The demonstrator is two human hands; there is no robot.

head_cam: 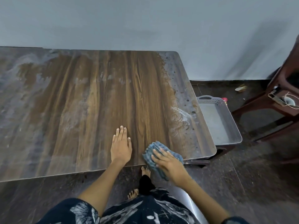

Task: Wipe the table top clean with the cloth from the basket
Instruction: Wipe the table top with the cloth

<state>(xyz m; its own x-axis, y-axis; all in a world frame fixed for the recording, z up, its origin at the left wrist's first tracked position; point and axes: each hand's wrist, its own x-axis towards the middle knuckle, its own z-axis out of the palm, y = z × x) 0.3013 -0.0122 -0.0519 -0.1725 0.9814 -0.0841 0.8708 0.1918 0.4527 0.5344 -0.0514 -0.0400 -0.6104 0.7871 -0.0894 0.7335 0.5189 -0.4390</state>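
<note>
A wood-grain table top [90, 97] fills the left and middle of the head view; its centre shows dark brown, while the left side and the right strip look grey and dusty with spots. My right hand [169, 165] presses down on a folded blue-grey cloth [155, 148] at the table's near edge, with part of the cloth hanging over the edge. My left hand [121, 144] lies flat on the table just left of the cloth, fingers together, holding nothing. A grey plastic basket [233, 126] stands low beside the table's right edge and holds nothing I can see.
A grey wall runs behind the table. A dark wooden chair [275, 101] with small items on its seat stands at the right. Scraps lie on the dark floor [242, 167] near the wall. My bare feet are under the table's near edge.
</note>
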